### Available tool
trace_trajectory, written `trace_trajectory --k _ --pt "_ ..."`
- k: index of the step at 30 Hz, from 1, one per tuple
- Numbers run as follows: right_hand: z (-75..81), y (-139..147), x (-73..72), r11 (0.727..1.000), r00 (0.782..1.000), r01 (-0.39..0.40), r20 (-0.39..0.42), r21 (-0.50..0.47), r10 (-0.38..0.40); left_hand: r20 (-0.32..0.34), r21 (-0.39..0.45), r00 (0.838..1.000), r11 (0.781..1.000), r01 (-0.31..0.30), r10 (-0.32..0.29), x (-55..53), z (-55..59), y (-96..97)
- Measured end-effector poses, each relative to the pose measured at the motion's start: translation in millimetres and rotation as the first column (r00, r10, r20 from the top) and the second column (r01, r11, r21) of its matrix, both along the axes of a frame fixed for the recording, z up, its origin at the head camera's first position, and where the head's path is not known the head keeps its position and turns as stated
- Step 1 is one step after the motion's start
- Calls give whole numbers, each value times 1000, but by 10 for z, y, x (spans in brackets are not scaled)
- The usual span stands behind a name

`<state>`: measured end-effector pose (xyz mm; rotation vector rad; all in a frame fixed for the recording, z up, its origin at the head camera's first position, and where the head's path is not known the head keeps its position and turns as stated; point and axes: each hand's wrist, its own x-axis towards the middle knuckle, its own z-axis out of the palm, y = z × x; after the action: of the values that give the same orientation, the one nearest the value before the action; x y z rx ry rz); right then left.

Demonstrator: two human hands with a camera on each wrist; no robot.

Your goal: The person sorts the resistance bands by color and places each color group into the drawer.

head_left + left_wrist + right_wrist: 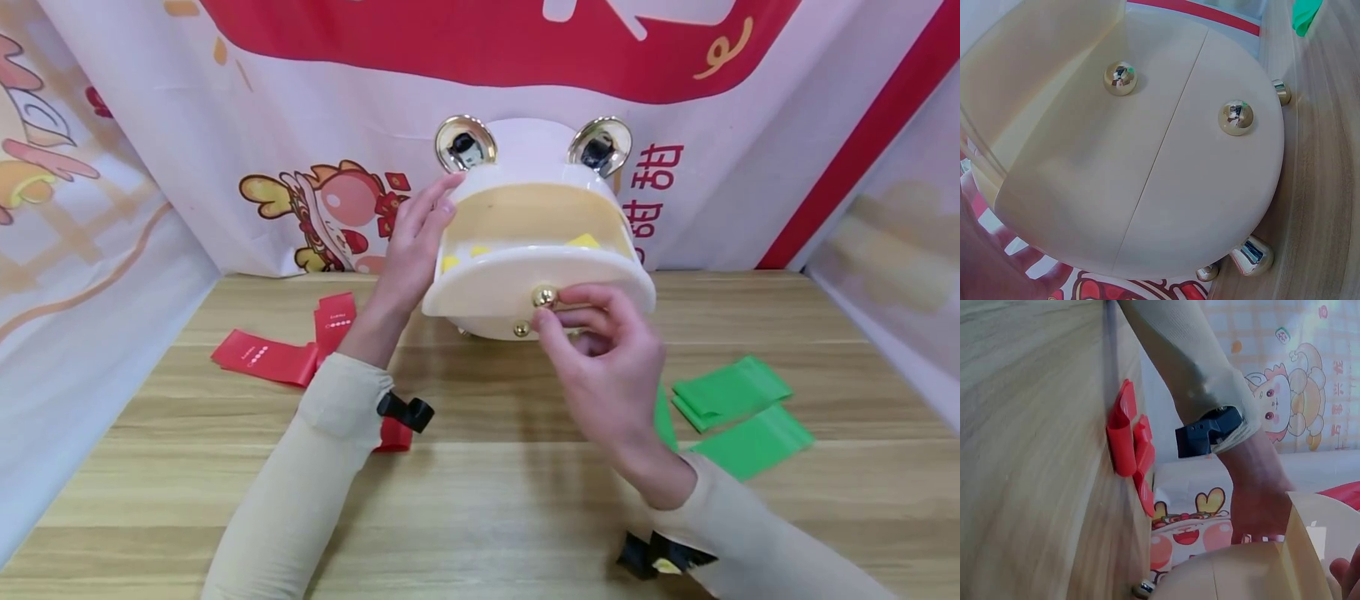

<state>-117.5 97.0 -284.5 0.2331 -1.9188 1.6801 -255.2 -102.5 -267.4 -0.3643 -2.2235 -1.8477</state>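
A cream frog-shaped box (pixel 528 158) with shiny gold eyes stands on the table, an amber-tinted panel (pixel 543 217) across its mouth. Below that panel is a curved cream front (pixel 480 283) carrying a round gold knob (pixel 544 297). My right hand (pixel 611 367) pinches this knob between thumb and index finger, the other fingers bent behind. A second gold knob (pixel 521 328) sits lower. My left hand (pixel 416 237) rests along the box's left side, fingers extended upward near the left eye (pixel 465 143). Yellow patches (pixel 585 241) show at the mouth's lower edge.
Red folded strips (pixel 273 357) lie on the wooden table (pixel 465 517) at left, and another red piece (pixel 395 435) is partly behind the left sleeve. Green folded strips (pixel 731 392) lie at right. A printed cloth backdrop (pixel 337 108) hangs close behind the box.
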Motion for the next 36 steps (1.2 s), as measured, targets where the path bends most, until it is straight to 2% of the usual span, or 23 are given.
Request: trace_trajectory --k 5,12,19,28,36 --pt "-37 -80 -13 996 1000 4 1 -94 -4 -5 4 1000 1000 -2 2 1 6 3" --pt "-63 -108 -38 995 999 44 -18 -89 -46 10 6 1000 1000 2 -2 -6 9 3" --pt "-43 -128 -100 996 998 50 -25 -77 -52 27 31 1000 999 9 -10 -1 22 -16" --pt "39 -153 -231 995 997 74 42 -64 -71 59 13 998 1000 -8 8 5 48 -57" --pt "102 -127 -431 993 993 85 93 -80 -77 114 5 993 1000 -5 5 16 35 -58"
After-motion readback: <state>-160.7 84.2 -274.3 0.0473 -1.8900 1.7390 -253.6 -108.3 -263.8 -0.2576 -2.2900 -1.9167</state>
